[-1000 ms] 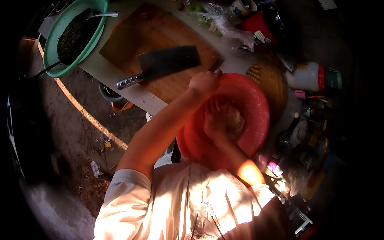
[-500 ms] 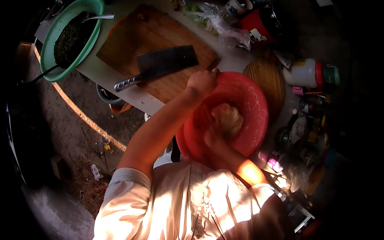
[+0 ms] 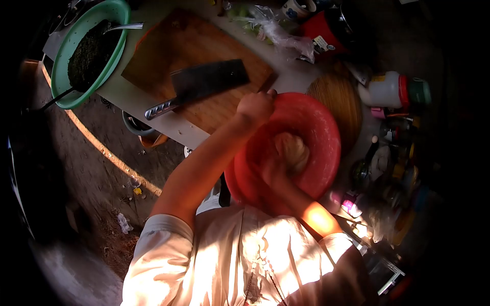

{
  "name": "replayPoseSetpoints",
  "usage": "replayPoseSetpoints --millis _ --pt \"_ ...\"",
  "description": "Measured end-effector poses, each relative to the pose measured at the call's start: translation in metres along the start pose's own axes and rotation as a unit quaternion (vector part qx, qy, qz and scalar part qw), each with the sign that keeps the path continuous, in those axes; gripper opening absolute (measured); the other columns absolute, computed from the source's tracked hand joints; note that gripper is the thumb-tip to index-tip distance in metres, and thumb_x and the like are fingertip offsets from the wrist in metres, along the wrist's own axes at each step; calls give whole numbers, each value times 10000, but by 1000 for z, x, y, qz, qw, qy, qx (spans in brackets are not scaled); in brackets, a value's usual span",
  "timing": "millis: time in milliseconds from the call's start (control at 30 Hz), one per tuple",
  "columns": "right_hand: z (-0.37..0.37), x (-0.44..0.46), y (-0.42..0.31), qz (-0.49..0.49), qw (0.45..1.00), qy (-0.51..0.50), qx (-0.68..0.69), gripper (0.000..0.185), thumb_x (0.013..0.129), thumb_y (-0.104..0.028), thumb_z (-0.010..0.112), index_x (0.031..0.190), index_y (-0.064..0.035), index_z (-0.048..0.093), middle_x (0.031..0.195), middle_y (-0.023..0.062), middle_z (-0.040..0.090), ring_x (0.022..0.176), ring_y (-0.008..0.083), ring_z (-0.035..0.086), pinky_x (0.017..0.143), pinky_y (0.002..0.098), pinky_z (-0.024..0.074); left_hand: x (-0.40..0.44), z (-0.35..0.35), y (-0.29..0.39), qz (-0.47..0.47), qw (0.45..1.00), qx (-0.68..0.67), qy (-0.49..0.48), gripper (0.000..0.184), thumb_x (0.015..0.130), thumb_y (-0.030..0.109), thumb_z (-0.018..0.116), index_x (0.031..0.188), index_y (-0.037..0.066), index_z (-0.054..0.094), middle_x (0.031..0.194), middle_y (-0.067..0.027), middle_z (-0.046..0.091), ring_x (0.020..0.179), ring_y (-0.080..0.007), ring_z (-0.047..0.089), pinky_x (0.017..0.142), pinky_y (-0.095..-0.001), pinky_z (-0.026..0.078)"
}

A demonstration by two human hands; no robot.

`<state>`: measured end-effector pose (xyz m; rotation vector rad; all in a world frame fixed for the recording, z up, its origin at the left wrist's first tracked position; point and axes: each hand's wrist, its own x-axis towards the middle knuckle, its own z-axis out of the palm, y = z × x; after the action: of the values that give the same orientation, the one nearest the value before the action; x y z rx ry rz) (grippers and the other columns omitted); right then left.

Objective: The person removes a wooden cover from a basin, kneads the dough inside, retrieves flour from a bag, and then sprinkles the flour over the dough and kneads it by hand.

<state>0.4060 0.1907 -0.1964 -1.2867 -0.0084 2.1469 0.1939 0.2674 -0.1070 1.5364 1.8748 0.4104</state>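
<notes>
The left hand (image 3: 256,106) is near the centre of the frame, at the upper left rim of a wide, round, red plastic basin (image 3: 326,122); its fingers are curled together in a fist-like grip over that rim. The right hand (image 3: 274,167) reaches down inside the basin, at the left side of a pale, rounded lump of dough (image 3: 294,152). This hand is blurred and in shade, so I cannot tell how far its fingers are spread or whether they have hold of the dough, which lies in the basin just right of the frame's centre.

Above and left of the basin, a broad, dark-bladed cleaver with a silvery handle (image 3: 210,80) lies across a brown, rectangular wooden cutting board (image 3: 204,38). In the upper left is a pale green plastic basin (image 3: 108,14) holding a dark, chopped mass (image 3: 91,58). A round, brown, ridged wooden disc (image 3: 339,99) sits just right of the red basin
</notes>
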Motion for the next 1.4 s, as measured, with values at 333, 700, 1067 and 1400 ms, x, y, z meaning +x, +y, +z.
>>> replayPoseSetpoints --millis 333,700,1067,1400 --pt "25 -88 -94 -440 540 58 -715 287 850 -197 545 1095 -48 545 1133 163 509 1099 327 450 944 397 339 -17 1 -5 -73 987 -102 99 362 754 317 603 961 22 574 916 -212 614 825 -368 594 721 -423 476" --pt "29 -70 -52 -489 340 58 -801 479 784 -291 605 1225 -148 484 1345 143 333 1252 361 277 999 510 267 -133 61 -9 -113 869 -463 134 167 768 42 569 914 -34 539 809 -70 611 758 -81 525 657 -253 444" --pt "7 10 -74 -522 270 107 -802 287 792 -380 563 1014 -198 574 993 70 560 952 275 510 788 447 417 -172 72 -7 -126 873 -451 134 190 767 28 558 950 -22 546 852 -36 606 771 -79 527 677 -237 439" --pt "24 -22 -109 -526 348 -15 -776 485 752 -438 608 1134 -144 558 1102 115 563 1057 268 505 911 391 401 -181 77 -22 -100 915 -367 137 203 780 95 595 935 -22 536 808 -58 605 740 -98 530 641 -265 442"
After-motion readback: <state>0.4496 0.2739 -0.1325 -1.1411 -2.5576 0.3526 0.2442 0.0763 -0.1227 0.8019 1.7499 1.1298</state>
